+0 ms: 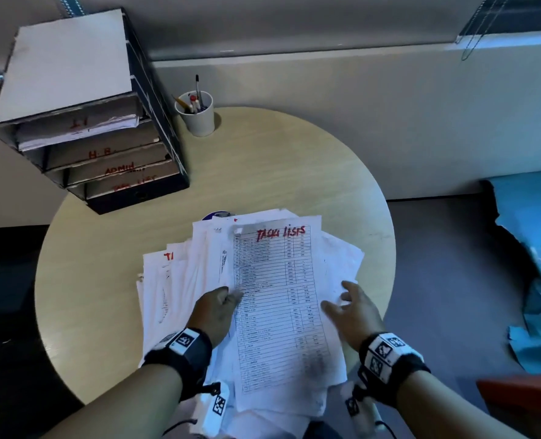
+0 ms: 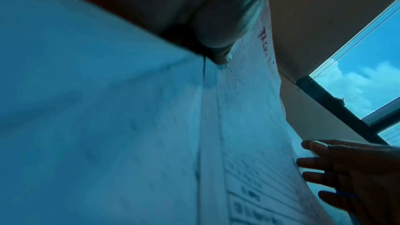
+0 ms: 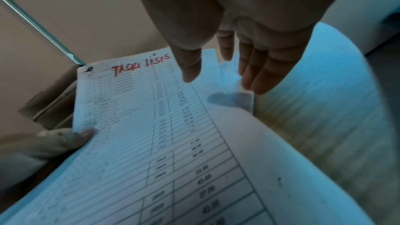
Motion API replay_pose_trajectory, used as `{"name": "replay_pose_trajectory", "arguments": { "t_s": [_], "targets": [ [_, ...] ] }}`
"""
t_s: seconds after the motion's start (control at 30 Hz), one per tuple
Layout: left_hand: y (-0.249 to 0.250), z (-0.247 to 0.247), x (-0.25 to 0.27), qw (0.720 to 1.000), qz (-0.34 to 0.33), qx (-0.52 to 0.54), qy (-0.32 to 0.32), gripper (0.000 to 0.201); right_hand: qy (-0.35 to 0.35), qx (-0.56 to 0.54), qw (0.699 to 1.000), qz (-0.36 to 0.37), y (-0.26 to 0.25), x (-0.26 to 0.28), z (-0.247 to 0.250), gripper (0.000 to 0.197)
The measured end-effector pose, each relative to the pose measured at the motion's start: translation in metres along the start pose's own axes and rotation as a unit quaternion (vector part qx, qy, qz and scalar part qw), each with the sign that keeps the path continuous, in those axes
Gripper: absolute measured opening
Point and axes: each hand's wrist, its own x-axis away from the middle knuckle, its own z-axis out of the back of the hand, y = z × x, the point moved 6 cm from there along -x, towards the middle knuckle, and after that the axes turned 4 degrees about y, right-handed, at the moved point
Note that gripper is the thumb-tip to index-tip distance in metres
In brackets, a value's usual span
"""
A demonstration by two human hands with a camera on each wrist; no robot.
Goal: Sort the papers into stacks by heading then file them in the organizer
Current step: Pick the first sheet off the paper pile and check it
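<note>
A loose pile of white papers (image 1: 180,289) lies fanned on the round table (image 1: 263,172). On top is a printed table sheet (image 1: 278,299) headed "TASK LISTS" in red, also seen as the top sheet (image 3: 151,126) in the right wrist view. My left hand (image 1: 218,307) pinches this sheet's left edge, thumb on top. My right hand (image 1: 348,308) hovers open at the sheet's right edge with its fingers (image 3: 259,71) straight above the paper. The dark organizer (image 1: 104,137) stands at the back left, its trays marked IT, H.R., ADMIN and TASK LIST.
A white cup (image 1: 198,117) with pens stands right of the organizer. Bare tabletop lies between the organizer and the pile. Blue material (image 1: 535,248) sits off the table to the right. A wall ledge runs behind the table.
</note>
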Motion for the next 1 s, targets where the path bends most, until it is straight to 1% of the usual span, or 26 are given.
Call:
{"name": "replay_pose_trajectory", "arguments": {
  "t_s": [0.07, 0.1, 0.13, 0.2, 0.23, 0.27, 0.3, 0.37, 0.43, 0.5, 0.53, 0.57, 0.6, 0.63, 0.67, 0.7, 0.73, 0.8, 0.83, 0.87, 0.93, 0.97, 1.0],
  "targets": [
    [0.0, 0.006, 0.006, 0.996, -0.021, -0.086, 0.006, 0.045, -0.015, -0.001, 1.0, -0.001, -0.005, -0.001, -0.007, 0.07],
    [0.002, 0.01, 0.007, 0.991, -0.044, -0.126, 0.028, 0.041, -0.013, 0.002, 1.0, -0.001, -0.007, -0.001, -0.009, 0.069],
    [0.004, 0.015, 0.008, 0.986, -0.076, -0.138, 0.061, 0.036, -0.009, 0.003, 1.0, 0.0, -0.008, 0.0, -0.011, 0.068],
    [0.011, 0.028, 0.011, 0.978, -0.142, -0.096, 0.12, 0.029, 0.011, 0.003, 1.0, 0.009, -0.011, 0.0, -0.012, 0.064],
    [0.013, 0.034, 0.012, 0.977, -0.153, -0.051, 0.137, 0.03, 0.025, -0.002, 1.0, 0.015, -0.012, 0.001, -0.011, 0.061],
    [0.015, 0.04, 0.013, 0.98, -0.139, 0.012, 0.14, 0.031, 0.044, -0.013, 0.999, 0.026, -0.013, 0.0, -0.008, 0.06],
    [0.018, 0.043, 0.015, 0.982, -0.109, 0.088, 0.126, 0.029, 0.058, -0.035, 0.997, 0.039, -0.016, 0.0, -0.006, 0.06],
    [0.023, 0.039, 0.02, 0.974, -0.051, 0.214, 0.063, 0.028, 0.057, -0.115, 0.989, 0.069, -0.02, -0.001, -0.002, 0.064],
    [0.031, 0.031, 0.026, 0.97, -0.032, 0.241, -0.018, 0.026, -0.001, -0.215, 0.973, 0.087, -0.022, -0.002, -0.005, 0.058],
    [0.034, 0.018, 0.032, 0.972, -0.024, 0.208, -0.11, 0.024, -0.065, -0.323, 0.942, 0.061, -0.018, -0.004, -0.011, 0.049],
    [0.034, 0.011, 0.033, 0.973, -0.021, 0.179, -0.148, 0.026, -0.074, -0.366, 0.927, 0.042, -0.014, -0.005, -0.011, 0.041],
    [0.032, 0.006, 0.03, 0.976, -0.016, 0.145, -0.162, 0.03, -0.066, -0.392, 0.917, 0.024, -0.009, -0.005, -0.009, 0.033],
    [0.029, 0.004, 0.023, 0.982, -0.014, 0.114, -0.148, 0.034, -0.049, -0.401, 0.915, 0.014, -0.002, -0.006, -0.003, 0.028],
    [0.026, 0.006, 0.013, 0.991, -0.01, 0.083, -0.105, 0.035, -0.038, -0.409, 0.912, 0.004, 0.006, -0.005, 0.003, 0.025],
    [0.023, 0.01, 0.002, 0.998, -0.002, 0.041, -0.047, 0.033, -0.04, -0.417, 0.908, -0.008, 0.014, -0.004, 0.007, 0.025],
    [0.022, 0.012, -0.008, 1.0, 0.001, -0.013, 0.001, 0.033, -0.054, -0.428, 0.902, -0.02, 0.025, -0.003, 0.011, 0.025],
    [0.02, 0.011, -0.015, 0.997, 0.011, -0.078, 0.025, 0.043, -0.076, -0.433, 0.898, -0.028, 0.035, -0.001, 0.013, 0.028],
    [0.018, -0.001, -0.022, 0.981, 0.054, -0.183, 0.021, 0.076, -0.114, -0.418, 0.9, -0.041, 0.052, 0.004, 0.016, 0.038],
    [0.017, -0.007, -0.025, 0.974, 0.064, -0.217, 0.018, 0.087, -0.116, -0.403, 0.907, -0.041, 0.057, 0.005, 0.018, 0.042],
    [0.017, -0.011, -0.027, 0.97, 0.071, -0.233, 0.023, 0.093, -0.104, -0.389, 0.914, -0.04, 0.059, 0.005, 0.02, 0.041],
    [0.013, -0.015, -0.033, 0.973, 0.098, -0.209, 0.029, 0.094, -0.052, -0.379, 0.923, -0.034, 0.057, 0.006, 0.025, 0.027],
    [0.011, -0.015, -0.035, 0.977, 0.111, -0.179, 0.027, 0.089, -0.029, -0.372, 0.927, -0.033, 0.056, 0.006, 0.027, 0.022],
    [0.011, -0.014, -0.036, 0.981, 0.118, -0.151, 0.029, 0.08, -0.016, -0.365, 0.93, -0.032, 0.055, 0.005, 0.027, 0.019]
  ]
}}
